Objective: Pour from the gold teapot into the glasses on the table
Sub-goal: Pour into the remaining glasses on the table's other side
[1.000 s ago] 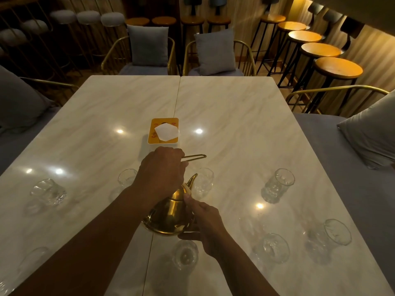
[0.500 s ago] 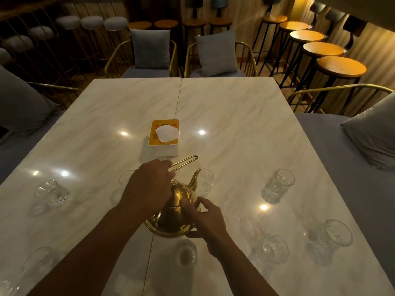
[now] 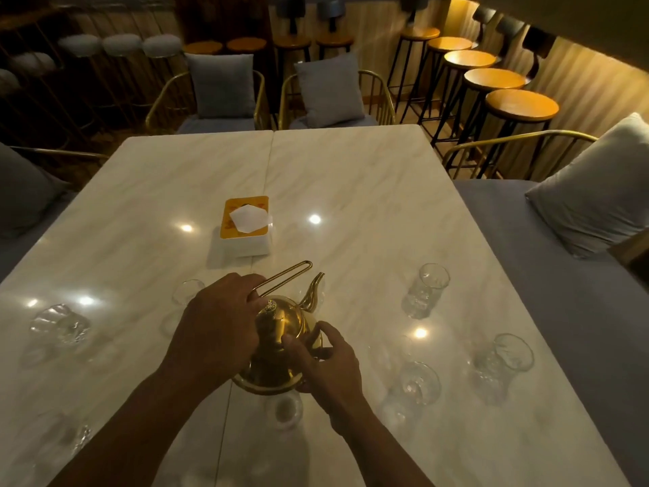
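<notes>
Two bare forearms reach in from the lower edge; left hand (image 3: 217, 332) and right hand (image 3: 330, 367) bare too.

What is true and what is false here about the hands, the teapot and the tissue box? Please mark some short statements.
1. The left hand holds the gold teapot by its handle. True.
2. The right hand holds the teapot's body. True.
3. The tissue box lies on a chair. False: the tissue box stands on the table.
4. The spout points toward the person. False: the spout points away from the person.
</notes>
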A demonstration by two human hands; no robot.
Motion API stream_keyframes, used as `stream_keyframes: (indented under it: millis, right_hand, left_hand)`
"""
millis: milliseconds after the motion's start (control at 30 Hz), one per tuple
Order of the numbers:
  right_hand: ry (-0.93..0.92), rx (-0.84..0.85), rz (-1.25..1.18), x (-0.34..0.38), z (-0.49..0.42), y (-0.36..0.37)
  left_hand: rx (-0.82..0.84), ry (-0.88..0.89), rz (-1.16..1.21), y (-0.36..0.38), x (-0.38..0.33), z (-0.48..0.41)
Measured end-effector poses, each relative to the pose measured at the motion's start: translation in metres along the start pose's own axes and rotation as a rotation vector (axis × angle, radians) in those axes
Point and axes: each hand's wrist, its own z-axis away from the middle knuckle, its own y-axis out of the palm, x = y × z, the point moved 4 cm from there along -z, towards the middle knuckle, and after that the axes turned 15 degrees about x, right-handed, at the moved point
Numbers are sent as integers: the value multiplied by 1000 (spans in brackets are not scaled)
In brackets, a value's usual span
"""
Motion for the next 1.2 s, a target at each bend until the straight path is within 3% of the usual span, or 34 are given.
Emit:
stream_keyframes:
  millis: [233,733,1200]
  right_hand:
    - [10,-99,-32,-8,49,-22]
    - [54,-326,-139,-47,137,-53]
    - [209,-333,-356,-74,162,-39]
  left_hand:
    - [-15,88,101,6,-41,19]
    - [144,273,127,54,-102,48]
    - [195,334,27,76,-125,48]
